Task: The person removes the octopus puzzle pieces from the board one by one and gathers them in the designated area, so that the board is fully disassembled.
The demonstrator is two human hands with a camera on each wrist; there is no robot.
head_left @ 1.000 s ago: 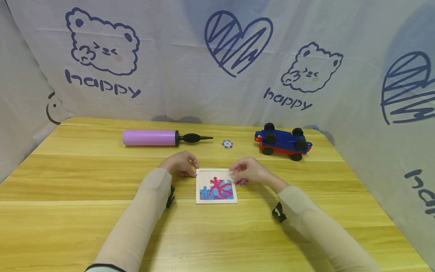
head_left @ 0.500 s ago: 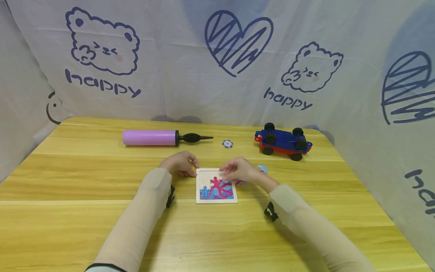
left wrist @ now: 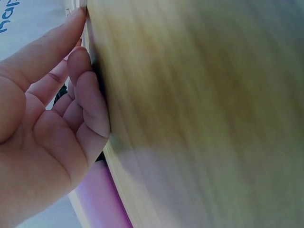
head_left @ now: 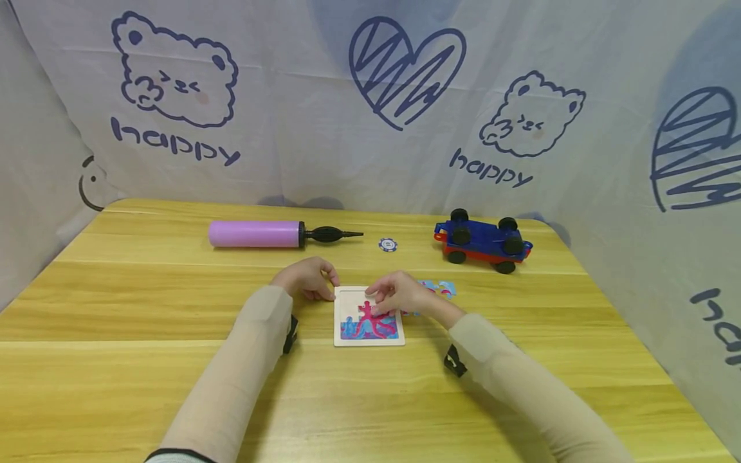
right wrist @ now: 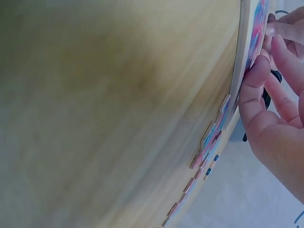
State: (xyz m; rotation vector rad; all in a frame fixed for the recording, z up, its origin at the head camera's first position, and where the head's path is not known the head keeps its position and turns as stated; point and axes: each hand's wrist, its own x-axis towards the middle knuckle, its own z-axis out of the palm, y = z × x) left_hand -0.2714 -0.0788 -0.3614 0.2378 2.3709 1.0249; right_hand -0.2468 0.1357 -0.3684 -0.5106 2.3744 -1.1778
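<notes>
Fingers, head view: right hand (head_left: 399,297) has its fingers (head_left: 376,297) curled down onto the upper right part of the puzzle board (head_left: 368,316), pinching what looks like a puzzle piece, though the piece itself is hidden under them; left hand (head_left: 305,279) rests on the table (head_left: 145,308) with loosely bent fingers touching the board's upper left corner, gripping nothing
Puzzle board, head view: lies flat near the middle of the table between the two hands; a pink octopus on blue fills its lower part, the top strip is bare white
Loose pieces, head view: loose pieces (head_left: 437,287) lie on the table just right of the right hand, apart from the board
Far side, head view: purple pump (head_left: 269,234) lies on its side, poker chip (head_left: 387,244) to its right, toy car (head_left: 482,240) further right, all well behind the board; printed cloth hangs behind the table
Left wrist view: left hand (left wrist: 52,128) is relaxed, fingertips against the table edge near the board's corner; pump (left wrist: 102,199) shows as a blurred purple shape
Right wrist view: right hand (right wrist: 275,104) with thumb and fingers (right wrist: 254,76) pressed on the board (right wrist: 247,52); loose pieces (right wrist: 209,147) lie just beside the board on the table
</notes>
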